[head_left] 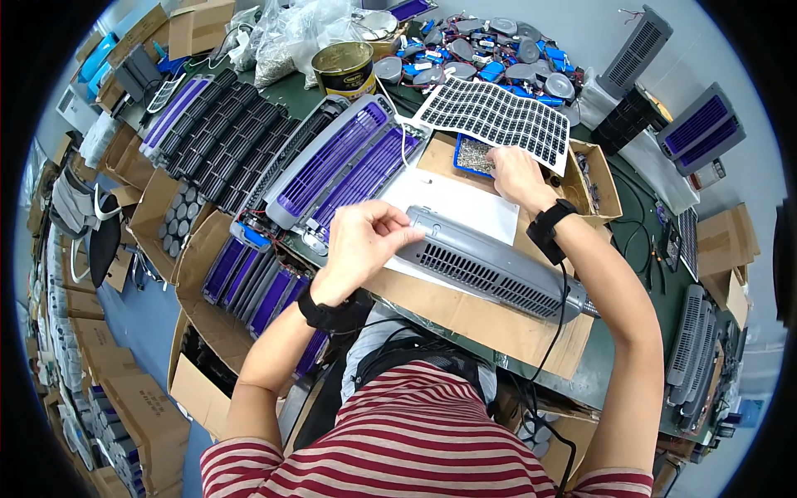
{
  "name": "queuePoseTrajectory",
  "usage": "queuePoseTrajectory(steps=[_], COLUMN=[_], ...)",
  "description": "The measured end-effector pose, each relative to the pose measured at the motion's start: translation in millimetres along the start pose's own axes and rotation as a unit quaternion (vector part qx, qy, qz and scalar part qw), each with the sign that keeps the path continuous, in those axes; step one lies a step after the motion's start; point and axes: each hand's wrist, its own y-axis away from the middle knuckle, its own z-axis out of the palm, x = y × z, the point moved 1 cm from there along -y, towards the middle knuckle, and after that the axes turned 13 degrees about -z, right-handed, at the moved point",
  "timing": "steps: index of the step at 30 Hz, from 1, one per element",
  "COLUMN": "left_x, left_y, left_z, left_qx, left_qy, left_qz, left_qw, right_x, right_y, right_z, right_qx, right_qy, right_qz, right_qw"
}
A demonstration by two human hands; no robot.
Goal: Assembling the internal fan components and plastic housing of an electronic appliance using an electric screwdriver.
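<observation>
A long grey vented housing (490, 270) lies slantwise on white paper and cardboard in front of me. At its left end is my left hand (365, 241), fingers curled and thumb and forefinger brought together by the housing's edge. Whatever is in that pinch is too small to make out. My right hand (519, 178) reaches over a small blue tray (459, 158) of tiny metal pieces, probably screws. Its fingertips are drawn together at the tray's right side, and anything between them is hidden. Both wrists wear black bands, with a cable running down from the right one.
A white sheet of black square labels (502, 116) lies behind the tray. Grey and purple panels (332, 166) and black slatted frames (220, 137) stack at left. A round tin (344, 70) and a heap of blue-wrapped parts (490, 54) stand at the back. An open cardboard box (598, 178) sits right.
</observation>
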Motion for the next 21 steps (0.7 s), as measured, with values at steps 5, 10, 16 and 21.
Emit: queuePoseTrajectory(steps=[5,10,16,21], left_x=[45,53,38,14], left_y=[-76,-150,-173,-182], left_z=[-4,51,107,117], left_qx=[0.0,-0.052,-0.086,-0.011], left_qy=[-0.187,-0.316,-0.461,-0.416], left_qz=[0.086,0.118,0.133,0.205], left_qw=[0.979,0.94,0.873,0.886], right_x=[-1,-5,-1,0], right_y=[-11,-12,-7,-6], right_z=[17,27,23,21], right_qx=[0.009,0.041,0.104,0.127], right_qy=[0.109,0.145,0.063,0.024], right_qz=[0.0,0.006,0.03,0.025], right_qw=[0.994,0.989,0.992,0.991])
